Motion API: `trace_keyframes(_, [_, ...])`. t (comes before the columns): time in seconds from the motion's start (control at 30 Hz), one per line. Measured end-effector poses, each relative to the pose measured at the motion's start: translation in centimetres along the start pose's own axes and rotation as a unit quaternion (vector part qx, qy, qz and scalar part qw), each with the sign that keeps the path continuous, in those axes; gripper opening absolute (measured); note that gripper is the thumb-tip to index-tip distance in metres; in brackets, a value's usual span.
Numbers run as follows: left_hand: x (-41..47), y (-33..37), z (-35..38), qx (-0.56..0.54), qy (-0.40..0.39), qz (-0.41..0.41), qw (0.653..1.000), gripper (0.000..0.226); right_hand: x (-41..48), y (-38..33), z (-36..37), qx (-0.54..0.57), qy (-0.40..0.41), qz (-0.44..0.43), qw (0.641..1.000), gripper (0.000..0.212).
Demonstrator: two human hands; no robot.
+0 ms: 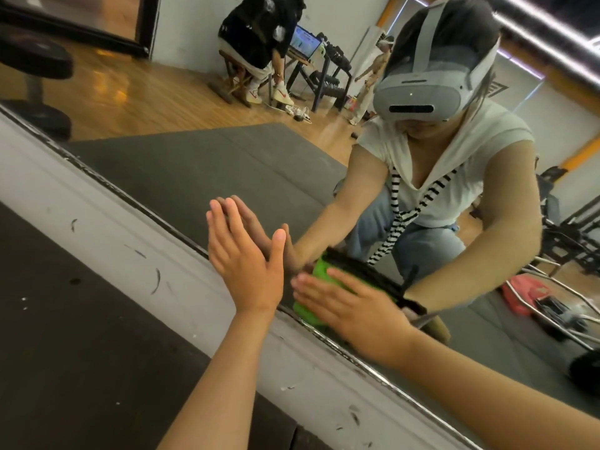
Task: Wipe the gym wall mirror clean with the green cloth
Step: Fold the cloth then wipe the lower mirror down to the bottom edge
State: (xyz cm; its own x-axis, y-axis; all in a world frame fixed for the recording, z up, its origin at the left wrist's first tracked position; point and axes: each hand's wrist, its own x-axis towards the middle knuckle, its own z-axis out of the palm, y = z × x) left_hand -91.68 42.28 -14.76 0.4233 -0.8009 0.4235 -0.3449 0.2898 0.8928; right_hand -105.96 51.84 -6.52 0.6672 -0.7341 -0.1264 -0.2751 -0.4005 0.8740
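The wall mirror [201, 164] fills the upper right of the head view, its lower edge running diagonally above a white baseboard. My left hand [246, 258] lies flat against the glass near that lower edge, fingers straight and together. My right hand [350, 306] presses the green cloth [324, 274] flat on the glass just right of the left hand, fingers straight over it. The cloth shows bright green around my fingers, partly hidden by the hand. The reflections of both hands meet them at the glass.
The white baseboard [136, 254] is scuffed, with a dark floor mat [65, 336] below it. The mirror reflects a grey mat, wooden floor, a seated person at a laptop, a dumbbell rack, and a red object beside chrome tubing.
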Motion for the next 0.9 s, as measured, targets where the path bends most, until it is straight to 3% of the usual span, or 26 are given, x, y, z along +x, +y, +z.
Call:
trace_keyframes(0.13, [0.0, -0.2, 0.3, -0.009, -0.006, 0.002, 1.000, 0.088, 2.1, 1.9, -1.5, -0.023, 0.023, 0.070, 0.997, 0.064])
trace_keyframes(0.33, [0.2, -0.7, -0.4, 0.010, -0.029, 0.006, 1.000, 0.090, -1.9, 0.5, -1.0, -0.032, -0.050, -0.072, 0.996, 0.060])
trace_keyframes(0.43, [0.2, -0.7, -1.0, 0.015, -0.048, 0.003, 0.999, 0.092, -1.6, 6.4, -3.9, -0.025, 0.056, 0.037, 0.997, 0.060])
trace_keyframes(0.5, [0.2, -0.5, -1.2, 0.019, -0.057, -0.001, 0.998, 0.092, -0.7, 10.9, -6.2, -0.034, 0.133, 0.168, 0.976, 0.053])
trace_keyframes(0.57, [0.2, -0.5, -1.2, 0.021, -0.060, 0.000, 0.998, 0.090, 0.0, 12.8, -7.3, -0.045, 0.165, 0.227, 0.959, 0.053])
trace_keyframes(0.63, [0.2, -0.5, -1.3, 0.017, -0.064, -0.002, 0.998, 0.088, 0.0, 11.6, -6.8, -0.035, 0.148, 0.195, 0.969, 0.054])
trace_keyframes(0.7, [0.3, -0.6, -1.4, 0.006, -0.069, -0.006, 0.998, 0.088, -0.9, 10.0, -5.8, -0.019, 0.101, 0.090, 0.991, 0.056])
trace_keyframes(0.77, [0.5, -0.6, -1.8, -0.002, -0.077, -0.010, 0.997, 0.088, -1.9, 11.3, -6.4, -0.001, 0.072, 0.042, 0.997, 0.057])
trace_keyframes(0.9, [0.4, -0.4, -2.3, -0.006, -0.088, -0.009, 0.996, 0.089, -2.1, 17.8, -9.6, -0.030, 0.160, 0.189, 0.968, 0.051])
